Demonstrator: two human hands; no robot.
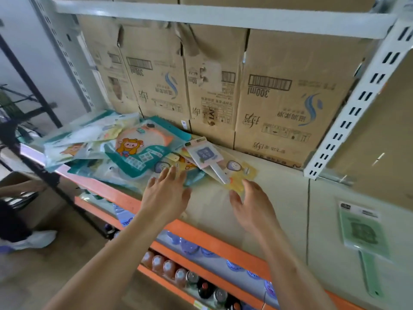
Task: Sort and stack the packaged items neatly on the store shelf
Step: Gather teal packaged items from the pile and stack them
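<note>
A loose pile of flat packaged items lies on the pale shelf (pixel 279 191) at the left. On top sits a teal pack with a cartoon figure (pixel 143 148). Beside it lie a white brush pack (pixel 206 156) and a yellow pack (pixel 240 173). My left hand (pixel 166 193) reaches to the pile's near edge, fingers straight, fingertips over the packs. My right hand (pixel 252 204) hovers with relaxed fingers just below the yellow pack and holds nothing. A green brush pack (pixel 364 233) lies alone at the shelf's right.
Brown cardboard cartons (pixel 279 97) line the back of the shelf. A white slotted upright (pixel 357 104) stands at the right. Below the orange shelf edge (pixel 201 236) stand bottles and cans (pixel 190 276). A black frame (pixel 33 86) and another person's white shoe (pixel 38 239) are at the left.
</note>
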